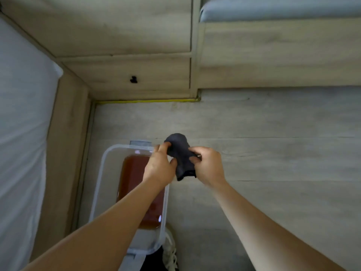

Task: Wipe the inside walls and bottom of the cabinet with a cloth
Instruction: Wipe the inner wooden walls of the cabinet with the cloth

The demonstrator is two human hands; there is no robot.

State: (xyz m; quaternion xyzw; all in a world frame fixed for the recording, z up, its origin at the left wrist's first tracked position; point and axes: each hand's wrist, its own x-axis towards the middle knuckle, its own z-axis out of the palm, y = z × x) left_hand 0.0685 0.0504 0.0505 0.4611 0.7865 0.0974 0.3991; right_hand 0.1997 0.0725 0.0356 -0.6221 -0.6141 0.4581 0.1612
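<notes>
- We held the dark cloth (pixel 180 156) bunched between left hand (pixel 160 165) and right hand (pixel 208 166), both gripping it, above the tub (pixel 101 173) of brown water.
- The cabinet (pixel 125 75) stood shut ahead; we judged wiping not yet begun.

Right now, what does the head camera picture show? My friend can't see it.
Two bare hands, left hand and right hand, grip a bunched dark cloth above a wood-look floor. Under the left arm sits a clear plastic tub holding brownish water, near a closed wooden drawer.
</notes>
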